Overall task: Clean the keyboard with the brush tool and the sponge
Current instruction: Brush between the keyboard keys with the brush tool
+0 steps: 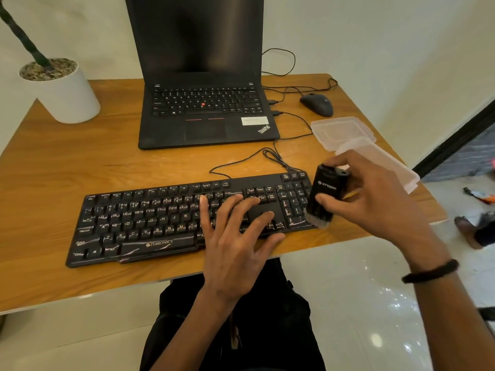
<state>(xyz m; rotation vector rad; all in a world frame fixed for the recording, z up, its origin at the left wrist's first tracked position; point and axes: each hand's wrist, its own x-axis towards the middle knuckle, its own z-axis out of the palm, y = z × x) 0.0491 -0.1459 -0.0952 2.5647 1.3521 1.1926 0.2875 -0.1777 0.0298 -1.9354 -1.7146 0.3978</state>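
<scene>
"ZEBRONICS" reads in pale letters on the spacebar of the black keyboard (166, 223), down at six o'clock on its face. White key legends show across it: Q, W, E, R on one row, A, S, D, F, G, H, J, K below, Z, X, C, V, B, N, M lower, F-keys up top. On the laptop (206, 113), "ThinkPad" sits slanted at its four o'clock corner. The brush tool (325, 192) carries a white logo, blurred beyond reading.
</scene>
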